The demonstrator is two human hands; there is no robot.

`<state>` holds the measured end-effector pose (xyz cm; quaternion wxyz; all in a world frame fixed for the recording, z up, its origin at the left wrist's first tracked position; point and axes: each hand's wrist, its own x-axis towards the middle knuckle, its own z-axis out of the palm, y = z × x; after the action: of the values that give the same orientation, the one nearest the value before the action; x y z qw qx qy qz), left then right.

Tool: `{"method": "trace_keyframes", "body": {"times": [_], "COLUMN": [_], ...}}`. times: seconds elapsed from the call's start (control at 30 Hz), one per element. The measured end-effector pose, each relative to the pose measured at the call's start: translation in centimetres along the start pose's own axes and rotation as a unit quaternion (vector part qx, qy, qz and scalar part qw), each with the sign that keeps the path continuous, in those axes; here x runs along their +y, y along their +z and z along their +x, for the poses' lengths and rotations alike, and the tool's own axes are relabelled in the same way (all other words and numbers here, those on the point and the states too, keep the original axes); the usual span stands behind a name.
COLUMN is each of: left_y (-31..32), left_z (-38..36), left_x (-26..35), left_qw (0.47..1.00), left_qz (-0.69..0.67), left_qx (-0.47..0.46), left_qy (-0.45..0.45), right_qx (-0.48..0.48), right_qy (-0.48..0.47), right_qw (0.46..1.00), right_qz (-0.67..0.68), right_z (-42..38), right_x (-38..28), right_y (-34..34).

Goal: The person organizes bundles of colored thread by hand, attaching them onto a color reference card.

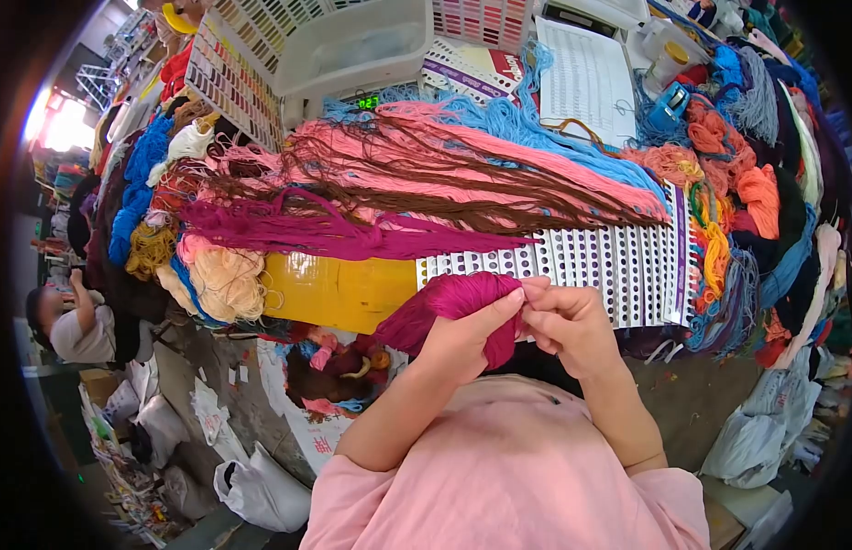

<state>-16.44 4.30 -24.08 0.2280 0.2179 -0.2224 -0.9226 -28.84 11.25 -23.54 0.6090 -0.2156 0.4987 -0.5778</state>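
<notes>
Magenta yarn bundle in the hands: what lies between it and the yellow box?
Nothing in the head view: magenta yarn bundle directly overlaps the yellow box.

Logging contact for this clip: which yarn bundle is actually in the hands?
The magenta skein, gripped by left hand and right hand; the other bundles lie untouched on the table.

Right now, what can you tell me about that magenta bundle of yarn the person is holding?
The magenta bundle of yarn looks like a soft, thick hank of many fine strands, bunched rather than wound. It sits in front of the person's chest, below the white perforated sample card. The left hand wraps around it from beneath, while the right hand pinches its upper end. One end trails down to the left.
</notes>
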Motion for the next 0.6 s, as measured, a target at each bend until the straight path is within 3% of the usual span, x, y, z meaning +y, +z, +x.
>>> {"method": "trace_keyframes", "body": {"times": [0.13,0.23,0.33,0.6], "left_y": [-1.0,-1.3,-2.1,-1.8], "left_z": [0.1,0.0,0.1,-0.1], "left_x": [0.0,0.1,0.0,-0.5], "left_qw": [0.999,0.997,0.992,0.999], "left_qz": [-0.046,-0.074,-0.078,-0.020], "left_qx": [-0.015,-0.009,-0.097,-0.030], "left_qy": [-0.003,-0.015,0.007,-0.001], "right_qx": [-0.048,-0.054,-0.070,0.020], "right_qy": [-0.001,0.013,0.017,0.037], "right_qw": [0.991,0.991,0.988,0.999], "right_qz": [0.121,0.126,0.139,0.017], "right_z": [0.2,0.2,0.4,0.1], "right_x": [0.5,0.4,0.1,0.2], "right_y": [-0.6,-0.5,0.0,1.0]}}
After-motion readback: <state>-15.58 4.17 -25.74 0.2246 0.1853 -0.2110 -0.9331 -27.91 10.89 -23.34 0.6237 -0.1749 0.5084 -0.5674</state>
